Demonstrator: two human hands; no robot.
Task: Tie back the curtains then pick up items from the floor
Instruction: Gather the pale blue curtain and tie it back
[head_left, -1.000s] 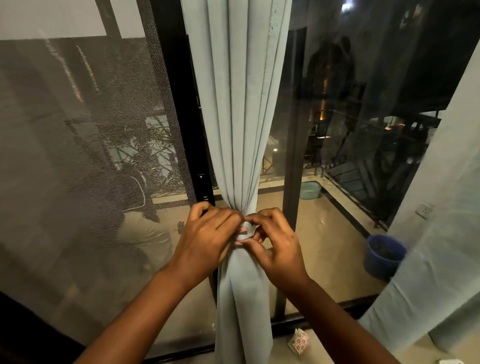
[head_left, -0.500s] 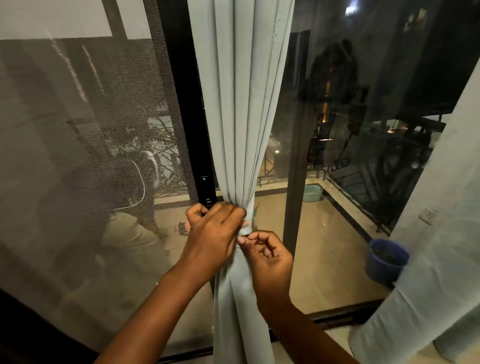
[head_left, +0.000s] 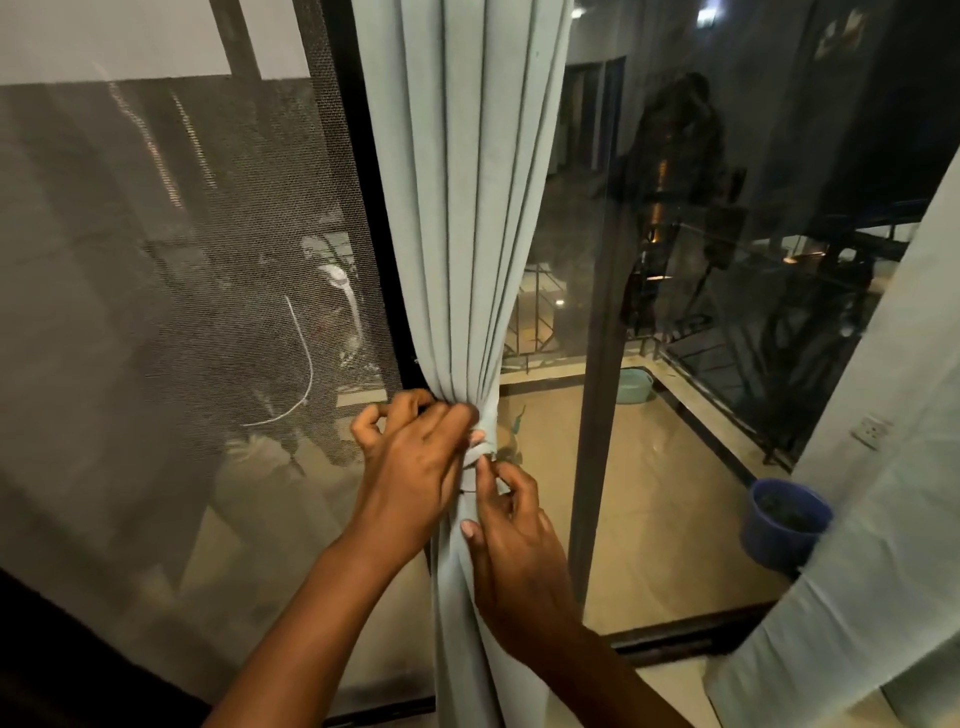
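Note:
A pale grey-blue curtain (head_left: 467, 208) hangs in front of a dark-framed window and is bunched tight at waist height by a tie-back band (head_left: 483, 447) of the same cloth. My left hand (head_left: 415, 457) clasps the gathered folds at the band from the left. My right hand (head_left: 511, 525) sits just below it, fingertips pinching the band's loose end against the curtain. No floor items show in this view.
A mesh screen panel (head_left: 182, 312) fills the left. Glass on the right looks onto a balcony with a blue bucket (head_left: 784, 525), a teal tub (head_left: 635, 387) and a railing (head_left: 727, 374). A second pale curtain (head_left: 883, 519) hangs at the right edge, beside a wall socket (head_left: 875, 430).
My right hand has dropped from level with the left to just below the band. The view tilted upward, so the small patterned item on the floor is out of sight.

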